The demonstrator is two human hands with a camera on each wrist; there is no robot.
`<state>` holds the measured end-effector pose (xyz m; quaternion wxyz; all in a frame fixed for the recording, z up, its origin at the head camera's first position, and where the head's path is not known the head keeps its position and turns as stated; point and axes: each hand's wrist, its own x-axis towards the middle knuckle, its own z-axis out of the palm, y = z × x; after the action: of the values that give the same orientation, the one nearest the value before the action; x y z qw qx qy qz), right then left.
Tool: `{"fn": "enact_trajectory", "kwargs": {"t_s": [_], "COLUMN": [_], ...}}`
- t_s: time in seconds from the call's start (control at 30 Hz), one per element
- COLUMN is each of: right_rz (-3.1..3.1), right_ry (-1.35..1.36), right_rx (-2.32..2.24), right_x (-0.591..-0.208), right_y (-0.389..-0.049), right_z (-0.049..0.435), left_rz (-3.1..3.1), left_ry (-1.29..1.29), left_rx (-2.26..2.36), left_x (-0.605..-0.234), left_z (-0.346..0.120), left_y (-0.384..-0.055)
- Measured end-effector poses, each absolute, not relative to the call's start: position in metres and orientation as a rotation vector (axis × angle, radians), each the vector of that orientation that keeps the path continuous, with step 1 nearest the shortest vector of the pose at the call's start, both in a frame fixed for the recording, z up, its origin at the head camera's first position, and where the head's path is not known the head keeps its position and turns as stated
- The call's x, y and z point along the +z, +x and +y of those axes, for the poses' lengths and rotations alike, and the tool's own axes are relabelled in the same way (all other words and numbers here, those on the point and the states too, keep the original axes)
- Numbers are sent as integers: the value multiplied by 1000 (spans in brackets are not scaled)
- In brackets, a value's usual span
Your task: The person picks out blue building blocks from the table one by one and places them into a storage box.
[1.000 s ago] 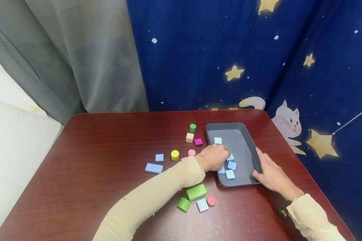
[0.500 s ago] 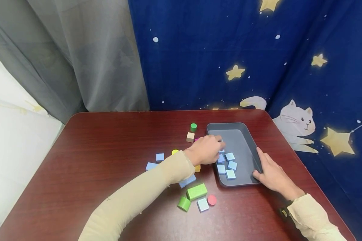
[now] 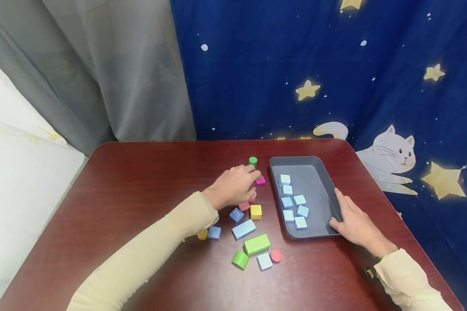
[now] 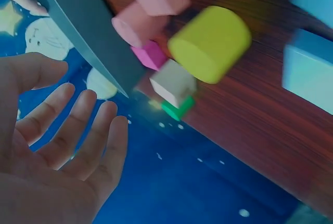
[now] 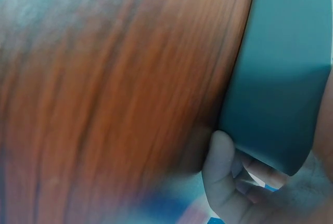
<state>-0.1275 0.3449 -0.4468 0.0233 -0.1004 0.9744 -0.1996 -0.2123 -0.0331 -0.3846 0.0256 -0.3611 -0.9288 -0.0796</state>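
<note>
My left hand (image 3: 233,185) hovers over the loose blocks left of the tray, near a magenta block (image 3: 260,181) and a green cylinder (image 3: 253,160). In the left wrist view its fingers are spread and loosely bent, holding nothing; a cream cube (image 4: 173,82) and a yellow cylinder (image 4: 210,44) lie beyond them. My right hand (image 3: 354,220) grips the near right corner of the dark grey tray (image 3: 315,181); the right wrist view has fingers bent around that corner. Inside the tray, several light blue square blocks (image 3: 288,216) lie along its left side.
Nearer the front lie a green rectangular block (image 3: 257,245), a green half-round block (image 3: 240,260), a pale square block (image 3: 264,261) and a red disc (image 3: 276,255). A yellow cube (image 3: 255,212) and a long blue block (image 3: 244,229) sit behind them. Curtains hang past the table's far edge.
My left hand has left the tray and moved left over the loose blocks. The light blue blocks it was touching now lie uncovered. The right hand has stayed at the tray corner.
</note>
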Motion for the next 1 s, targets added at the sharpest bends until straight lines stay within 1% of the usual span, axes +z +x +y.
{"fn": "enact_trajectory", "kwargs": {"t_s": [0.23,0.5,0.77,1.0], "right_rz": [3008,3014,3003,2993], "right_ry": [-309,-319,-305,-287], "right_rx": [-616,-602,-602,-606], "right_x": [-445,-443,-443,-442], "right_y": [-129,-130,-129,-129], "right_z": [344,346,346,345], "left_rz": [-2972,-3030,-3063,-3071], "left_ry": [-954,-912,-937,-905], "left_rx": [-286,-305,-351,-358], "left_x": [-386,-399,-422,-426], "left_z": [-75,-115,-132,-132], "left_y": [-212,-204,-194,-193]}}
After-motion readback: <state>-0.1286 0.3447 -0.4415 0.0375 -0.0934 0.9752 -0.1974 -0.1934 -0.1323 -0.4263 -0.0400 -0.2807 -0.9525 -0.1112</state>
